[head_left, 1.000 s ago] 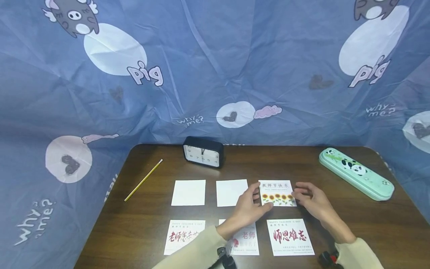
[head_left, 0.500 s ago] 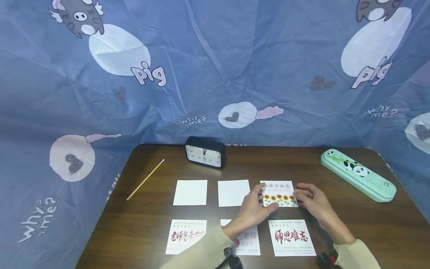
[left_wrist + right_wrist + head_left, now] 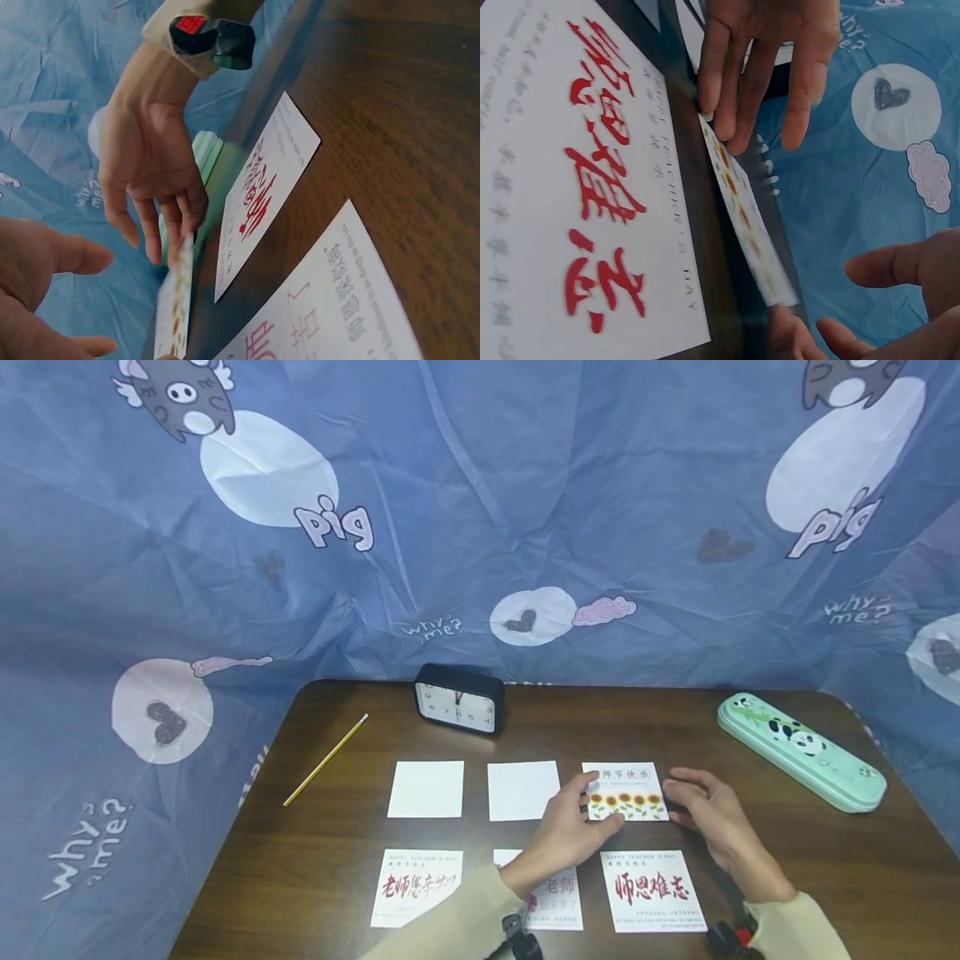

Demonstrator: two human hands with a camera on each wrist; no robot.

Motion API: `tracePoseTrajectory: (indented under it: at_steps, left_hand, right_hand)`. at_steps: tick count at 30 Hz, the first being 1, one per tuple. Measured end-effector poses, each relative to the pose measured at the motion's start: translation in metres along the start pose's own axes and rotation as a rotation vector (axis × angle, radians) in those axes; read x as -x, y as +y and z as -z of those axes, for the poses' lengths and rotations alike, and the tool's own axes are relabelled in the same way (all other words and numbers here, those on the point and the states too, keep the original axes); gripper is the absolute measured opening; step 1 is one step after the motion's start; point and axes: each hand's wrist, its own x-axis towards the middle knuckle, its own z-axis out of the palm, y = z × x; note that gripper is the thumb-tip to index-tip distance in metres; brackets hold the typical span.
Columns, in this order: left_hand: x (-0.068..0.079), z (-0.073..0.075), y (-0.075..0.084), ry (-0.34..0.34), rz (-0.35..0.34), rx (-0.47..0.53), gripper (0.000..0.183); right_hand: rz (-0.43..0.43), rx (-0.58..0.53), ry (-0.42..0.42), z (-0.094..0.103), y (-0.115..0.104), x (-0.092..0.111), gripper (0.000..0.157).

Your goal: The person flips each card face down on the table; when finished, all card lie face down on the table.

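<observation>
**Left grip (image 3: 566,828) and right grip (image 3: 716,814) flank the sunflower card (image 3: 626,802)**

A blue cloth (image 3: 450,485) printed with pigs, hearts and lettering hangs behind the brown wooden counter (image 3: 600,727). Two pale sleeves reach in from the near side, the left sleeve (image 3: 442,918) covering parts of two cards. At the far right, a mint-green case (image 3: 802,752) with pandas on its lid lies at a slant.

The left grip is loosely spread, thumb apart from the fingers, at the left end of the sunflower card. The right grip is relaxed, its fingers slightly bent at the card's right edge. Neither is closed round it; how firmly the fingertips touch, I cannot tell.

A black clock (image 3: 457,703) stands near the far edge. In the near row lie three cards with red writing: a left card (image 3: 408,885), a middle card (image 3: 555,893) partly hidden by the left arm, and a right card (image 3: 652,889) in full view. The far row has two white cards (image 3: 522,791), then the sunflower card at its right end, flat and face up. A yellow pencil (image 3: 326,760) lies slanted at the left.
</observation>
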Motion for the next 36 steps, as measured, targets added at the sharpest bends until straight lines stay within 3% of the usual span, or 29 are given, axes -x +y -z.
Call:
tracePoseTrajectory:
  at_steps: [6, 11, 21, 28, 32, 36]
  left_hand:
    - [0.000, 0.001, 0.005, -0.036, -0.021, -0.134, 0.069]
    - [0.000, 0.004, 0.011, -0.084, -0.045, -0.191, 0.068]
    - [-0.003, 0.005, 0.019, -0.080, -0.003, -0.210, 0.067]
    - [-0.004, 0.008, 0.018, -0.058, -0.028, -0.077, 0.066]
    - [-0.005, 0.010, 0.016, -0.029, -0.068, 0.053, 0.059]
    - [-0.006, 0.012, 0.015, 0.011, -0.117, 0.246, 0.044]
  right_hand:
    - [0.006, 0.020, 0.000, 0.001, -0.009, 0.000, 0.061]
    - [0.050, 0.004, -0.026, -0.007, -0.018, 0.002, 0.051]
    - [0.060, -0.060, -0.164, -0.024, -0.021, 0.000, 0.050]
    - [0.068, -0.060, -0.248, -0.039, -0.019, 0.000, 0.057]
    - [0.069, -0.028, -0.239, -0.045, -0.017, 0.001, 0.063]
    - [0.060, 0.020, -0.196, -0.049, -0.015, 0.002, 0.071]
